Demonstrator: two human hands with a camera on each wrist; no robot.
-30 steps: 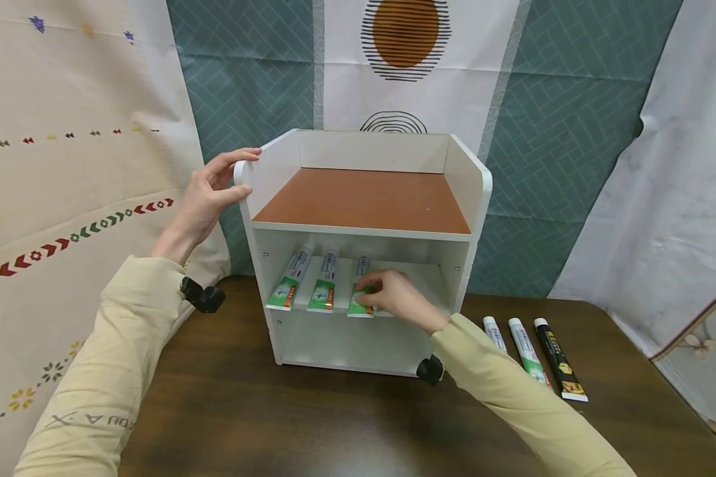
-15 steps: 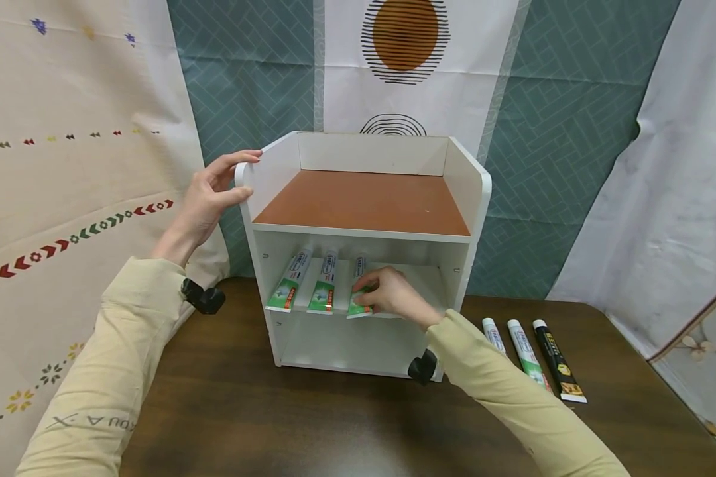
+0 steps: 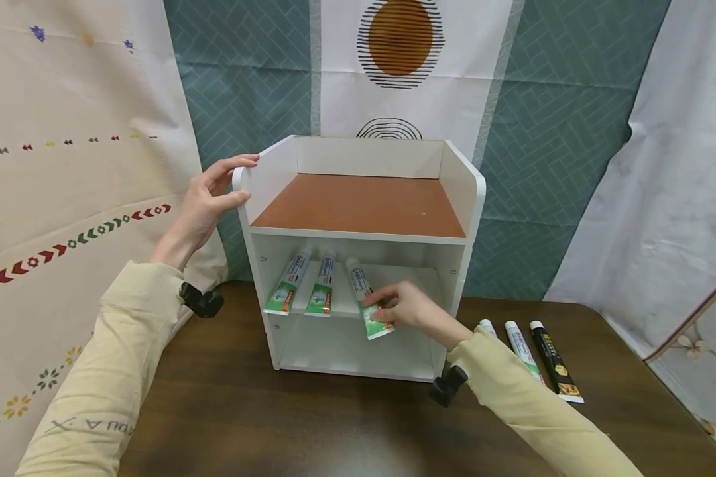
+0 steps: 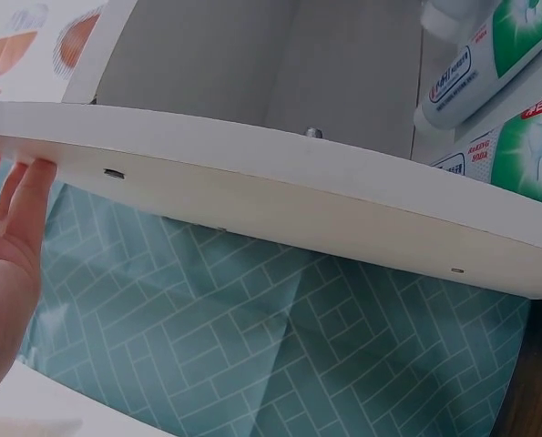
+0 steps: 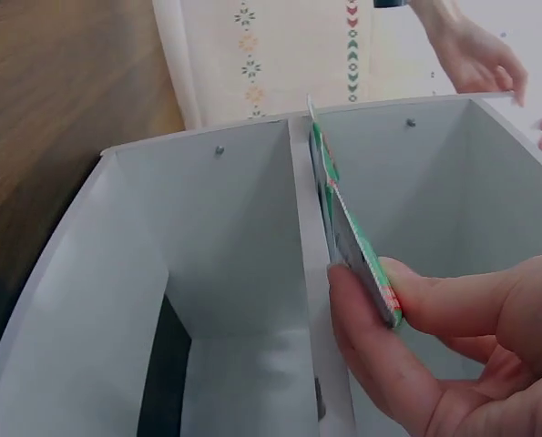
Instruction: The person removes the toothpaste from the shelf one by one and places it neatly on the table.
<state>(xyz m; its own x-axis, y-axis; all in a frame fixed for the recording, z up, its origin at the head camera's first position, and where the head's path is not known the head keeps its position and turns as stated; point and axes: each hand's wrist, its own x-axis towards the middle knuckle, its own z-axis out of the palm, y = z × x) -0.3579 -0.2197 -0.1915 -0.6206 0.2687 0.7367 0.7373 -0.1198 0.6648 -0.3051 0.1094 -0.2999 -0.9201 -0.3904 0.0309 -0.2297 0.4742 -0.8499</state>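
My left hand [image 3: 199, 199] grips the upper left side panel of a white two-tier shelf unit [image 3: 358, 233]. In the left wrist view, its fingers lie along that panel [image 4: 280, 209]. My right hand [image 3: 408, 308] pinches the lower, crimped end of a white and green toothpaste tube [image 3: 357, 277]. This tube slants on the middle shelf, cap end inward, its flat end sticking out past the front edge. The right wrist view shows the tube's end [image 5: 366, 259] between thumb and fingers. Two similar tubes lie to its left, one far left [image 3: 289, 283] and one beside it [image 3: 322, 286].
On the brown table [image 3: 244, 424] right of the unit lie a black tube [image 3: 553, 361], a white and green tube [image 3: 522, 348] and another tube [image 3: 487, 326] mostly hidden by my right sleeve. Patterned cloths [image 3: 244, 86] hang behind and at the sides.
The held tube has turned from nearly straight to slanted, its flat end swinging right and forward with my right hand. My left hand stays on the panel.
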